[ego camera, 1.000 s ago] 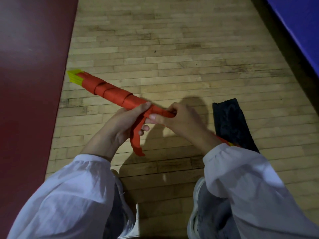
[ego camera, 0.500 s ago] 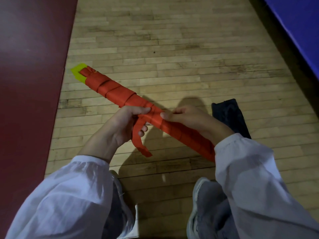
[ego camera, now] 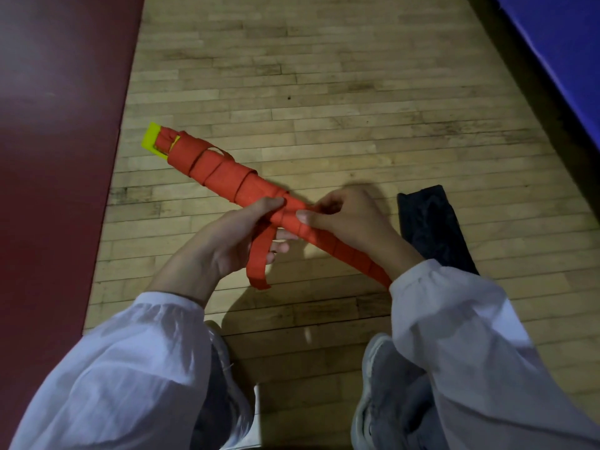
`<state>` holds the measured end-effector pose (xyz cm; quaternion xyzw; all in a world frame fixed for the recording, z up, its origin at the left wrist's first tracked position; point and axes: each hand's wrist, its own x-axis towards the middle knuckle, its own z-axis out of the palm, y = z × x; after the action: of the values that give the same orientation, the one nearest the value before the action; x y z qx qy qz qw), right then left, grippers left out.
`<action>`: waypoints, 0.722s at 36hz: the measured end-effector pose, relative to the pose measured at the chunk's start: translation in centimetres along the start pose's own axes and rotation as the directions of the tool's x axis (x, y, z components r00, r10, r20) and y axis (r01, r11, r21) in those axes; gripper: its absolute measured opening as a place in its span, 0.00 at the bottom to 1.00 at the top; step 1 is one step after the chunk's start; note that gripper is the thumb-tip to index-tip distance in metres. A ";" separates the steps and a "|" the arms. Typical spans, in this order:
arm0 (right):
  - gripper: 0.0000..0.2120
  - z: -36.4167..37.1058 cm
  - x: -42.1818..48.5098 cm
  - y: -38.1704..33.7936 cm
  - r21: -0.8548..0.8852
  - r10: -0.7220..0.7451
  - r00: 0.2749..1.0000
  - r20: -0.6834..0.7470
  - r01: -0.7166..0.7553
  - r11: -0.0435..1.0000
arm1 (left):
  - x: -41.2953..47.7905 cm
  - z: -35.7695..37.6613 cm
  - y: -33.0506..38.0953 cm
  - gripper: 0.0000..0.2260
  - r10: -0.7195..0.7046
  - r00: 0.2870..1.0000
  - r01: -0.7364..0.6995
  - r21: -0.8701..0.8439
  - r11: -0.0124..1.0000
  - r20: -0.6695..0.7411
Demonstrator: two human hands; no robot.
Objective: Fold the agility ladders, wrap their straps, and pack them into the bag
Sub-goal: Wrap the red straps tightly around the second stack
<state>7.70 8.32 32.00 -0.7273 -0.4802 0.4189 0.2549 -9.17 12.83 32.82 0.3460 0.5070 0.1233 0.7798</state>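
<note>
Since half a second ago the ladder (ego camera: 227, 177) is turning a little in the hands, so its far yellow end is now showing a flat face, and the wraps there are looking looser.

The floor (ego camera: 324, 76) of pale, worn wooden strips is filling most of the view. A smooth dark red mat (ego camera: 58, 125) is lying along its left side, and a blue mat (ego camera: 558, 43) with a dull sheen is crossing the top right corner. Two loose white sleeves (ego camera: 454, 336) of thin, creased cloth are coming in from the bottom edge, and between them grey shoes (ego camera: 380, 394) are standing on the wood.

The ladder is making one long, narrow bundle. It is being held above the floor, slanting from upper left to lower right, where it is going behind the right sleeve. An orange woven strap (ego camera: 258, 261) is winding around it in flat, overlapping spiral bands. The bag (ego camera: 431, 228), a flat black oblong of wrinkled cloth, is lying on the floor to the right of the hands.

The left hand (ego camera: 227, 245) is grasping the bundle at its middle, thumb on top and fingers curling below. The right hand (ego camera: 354, 219) is grasping it just beside, fingers curling over the top and thumb pressing on the near side. The loose end of the strap is hanging across the left fingers like a flat ribbon, curling at its tip. Smooth yellow rungs (ego camera: 151, 139) are sticking out at the far end.
</note>
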 end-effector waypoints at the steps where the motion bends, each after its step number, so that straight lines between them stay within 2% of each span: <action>1: 0.12 0.1 -0.1 0.0 -0.039 -0.026 0.999 -0.018 0.026 0.999 | 0.0 0.1 0.0 0.15 0.001 1.000 -0.001 0.007 1.000 -0.006; 5: 0.16 0.5 -0.6 -0.2 -0.193 -0.152 0.987 -0.060 0.138 0.971 | 0.0 0.1 -0.2 0.18 0.000 1.000 0.000 -0.003 1.000 -0.025; 8: 0.15 0.6 -0.9 -0.5 -0.248 -0.212 0.974 -0.073 0.188 0.950 | 0.0 0.0 -0.3 0.20 0.000 0.999 -0.001 -0.022 1.000 -0.036; 12: 0.16 1.0 -1.1 -0.8 -0.290 -0.269 0.961 -0.061 0.241 0.926 | 0.2 0.0 -0.3 0.16 0.037 0.993 -0.038 -0.010 0.999 -0.113; 14: 0.15 0.9 -1.0 -0.8 -0.270 -0.252 0.967 -0.018 0.238 0.933 | 0.2 -0.1 -0.2 0.14 0.049 0.990 -0.049 0.007 0.999 -0.135; 17: 0.12 0.1 -0.9 -0.9 -0.082 -0.160 0.980 0.120 0.170 0.982 | 0.2 -0.2 -0.2 0.14 0.078 0.987 -0.075 0.026 0.997 -0.138; 20: 0.15 -1.2 -0.6 -0.6 0.085 -0.032 0.973 0.229 0.013 0.996 | 0.0 -0.3 -0.2 0.13 0.122 0.983 -0.116 0.051 0.992 -0.139; 23: 0.26 -1.9 -0.3 0.2 0.078 0.126 0.926 0.356 -0.164 0.983 | -0.3 -0.2 0.1 0.12 0.158 0.979 -0.150 0.071 0.986 -0.126; 25: 0.33 -1.9 -0.3 0.3 0.066 0.162 0.872 0.462 -0.216 0.974 | -0.4 -0.2 0.2 0.12 0.166 0.979 -0.158 0.076 0.985 -0.120; 26: 0.33 -1.9 -0.3 0.2 0.103 0.144 0.846 0.513 -0.227 0.968 | -0.4 -0.2 0.2 0.12 0.165 0.979 -0.157 0.077 0.985 -0.120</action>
<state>9.37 7.99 32.95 -0.6140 -0.4218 0.6530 0.1369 -9.48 12.89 33.17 0.4034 0.5294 0.1904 0.7216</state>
